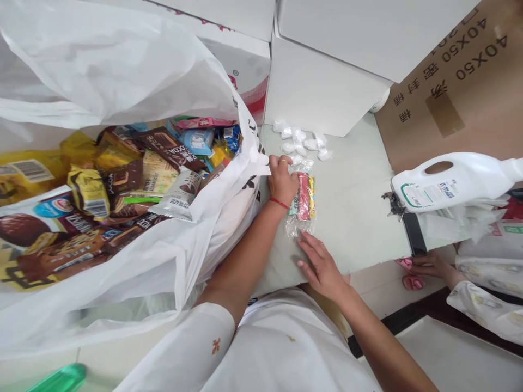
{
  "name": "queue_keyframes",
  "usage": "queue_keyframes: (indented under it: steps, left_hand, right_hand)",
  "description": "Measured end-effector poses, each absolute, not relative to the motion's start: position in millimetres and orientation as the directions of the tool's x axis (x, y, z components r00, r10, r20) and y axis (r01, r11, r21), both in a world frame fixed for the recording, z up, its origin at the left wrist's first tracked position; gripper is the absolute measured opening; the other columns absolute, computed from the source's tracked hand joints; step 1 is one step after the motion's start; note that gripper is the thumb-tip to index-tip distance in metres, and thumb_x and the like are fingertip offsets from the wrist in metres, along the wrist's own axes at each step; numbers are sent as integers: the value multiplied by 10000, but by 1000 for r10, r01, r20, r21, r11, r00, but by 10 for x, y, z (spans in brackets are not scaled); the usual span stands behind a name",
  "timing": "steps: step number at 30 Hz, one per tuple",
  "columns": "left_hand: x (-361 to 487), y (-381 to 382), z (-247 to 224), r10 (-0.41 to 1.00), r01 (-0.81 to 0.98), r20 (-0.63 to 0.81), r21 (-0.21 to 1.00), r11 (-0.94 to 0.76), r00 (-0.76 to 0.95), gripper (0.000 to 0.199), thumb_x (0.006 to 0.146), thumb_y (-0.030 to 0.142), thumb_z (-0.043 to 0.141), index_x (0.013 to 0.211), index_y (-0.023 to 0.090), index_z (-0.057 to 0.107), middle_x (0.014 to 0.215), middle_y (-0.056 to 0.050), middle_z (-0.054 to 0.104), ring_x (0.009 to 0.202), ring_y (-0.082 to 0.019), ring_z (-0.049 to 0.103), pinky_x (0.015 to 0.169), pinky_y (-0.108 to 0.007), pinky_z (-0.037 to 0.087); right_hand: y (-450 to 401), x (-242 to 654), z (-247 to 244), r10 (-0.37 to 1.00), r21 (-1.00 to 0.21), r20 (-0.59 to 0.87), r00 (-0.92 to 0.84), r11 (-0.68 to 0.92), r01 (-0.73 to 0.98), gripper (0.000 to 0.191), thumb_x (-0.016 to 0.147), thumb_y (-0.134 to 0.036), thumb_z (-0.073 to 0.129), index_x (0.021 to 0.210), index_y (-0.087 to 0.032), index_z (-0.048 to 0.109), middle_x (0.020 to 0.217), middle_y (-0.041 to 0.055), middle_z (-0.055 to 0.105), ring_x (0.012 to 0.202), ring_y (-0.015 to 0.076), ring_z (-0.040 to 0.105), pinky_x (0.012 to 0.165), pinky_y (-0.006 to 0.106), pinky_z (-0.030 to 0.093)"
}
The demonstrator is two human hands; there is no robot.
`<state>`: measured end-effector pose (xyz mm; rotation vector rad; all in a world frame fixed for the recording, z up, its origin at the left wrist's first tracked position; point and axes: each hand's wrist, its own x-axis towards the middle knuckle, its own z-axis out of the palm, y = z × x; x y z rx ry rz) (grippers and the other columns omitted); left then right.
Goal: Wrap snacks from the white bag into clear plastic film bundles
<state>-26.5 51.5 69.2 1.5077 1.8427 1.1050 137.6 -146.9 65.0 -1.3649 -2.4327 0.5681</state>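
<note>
On the pale table top lies a clear plastic bag [293,226] with a red packet [304,196] and a yellow one side by side in it. My left hand [283,182], a red string at its wrist, is closed at the left edge of this bag; what its fingers grip is hidden. My right hand [321,264] rests near the bag's lower end, fingers apart, holding nothing. Left of my left arm stands a large white plastic bag [163,71], wide open and full of wrapped snacks [163,147]. Several small white twisted pieces [298,136] lie beyond the clear bag.
White boxes [318,81] stand at the back, and a cardboard carton [453,103] at the back right. A white detergent bottle [449,179], keys [394,204] and a phone [414,234] lie at the right. Another person's hand [433,264] is beside the phone.
</note>
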Motion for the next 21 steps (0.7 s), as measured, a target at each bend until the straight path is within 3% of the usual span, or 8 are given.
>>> queue_keyframes:
  steps: [4, 7, 10, 13, 16, 21]
  left_hand:
    - [-300, 260, 924, 953, 582, 252, 806, -110, -169, 328, 802, 3, 522, 1038, 210, 618, 1219, -112, 571, 1243, -263, 526, 1076, -407, 408]
    - [-321, 39, 923, 915, 497, 331, 769, -403, 229, 297, 815, 14, 484, 930, 226, 658, 1130, -62, 674, 1166, -228, 586, 1072, -392, 412]
    - [-368, -103, 750, 847, 414, 262, 781, -468, 463, 267, 822, 54, 485, 871, 225, 684, 1062, -47, 738, 1092, -225, 643, 1037, -393, 443]
    - [-466, -144, 583, 880, 358, 199, 858, -369, 430, 344, 823, 39, 420, 929, 213, 697, 1086, -55, 753, 1087, -205, 666, 1025, -360, 476]
    - [-561, -142, 571, 899, 282, 165, 913, -295, 404, 410, 848, 58, 375, 1092, 214, 665, 1190, -38, 730, 1125, -181, 670, 1037, -324, 484]
    - [-545, -166, 652, 886, 394, 128, 861, -322, 445, 400, 888, 200, 519, 1283, 228, 577, 1194, -48, 728, 1182, -245, 648, 1048, -379, 464]
  right_hand:
    - [-1365, 1519, 660, 887, -472, 185, -423, 458, 753, 459, 1005, -259, 520, 1460, -289, 570, 1381, 150, 617, 1252, 302, 594, 1005, 531, 537]
    - [-1152, 1569, 577, 877, -404, 137, -460, 473, 783, 402, 1006, -284, 542, 1397, -274, 639, 1308, 140, 654, 1141, 293, 603, 944, 495, 545]
    - [-1017, 1583, 517, 862, -378, 103, -496, 496, 782, 321, 1029, -264, 494, 1241, -264, 734, 1151, 124, 724, 972, 270, 606, 841, 457, 538]
    - [-939, 1581, 606, 867, -450, 127, -482, 483, 751, 299, 1035, -248, 468, 1109, -254, 758, 1024, 104, 738, 901, 251, 600, 801, 425, 521]
    - [-755, 1544, 786, 921, -598, 171, -350, 380, 706, 249, 1027, -312, 498, 1051, -255, 739, 979, 81, 715, 941, 235, 622, 843, 401, 518]
    - [-298, 1383, 854, 997, -805, -32, -72, 17, 594, 248, 926, -419, 580, 1035, -228, 696, 857, 25, 671, 753, 184, 601, 723, 329, 509]
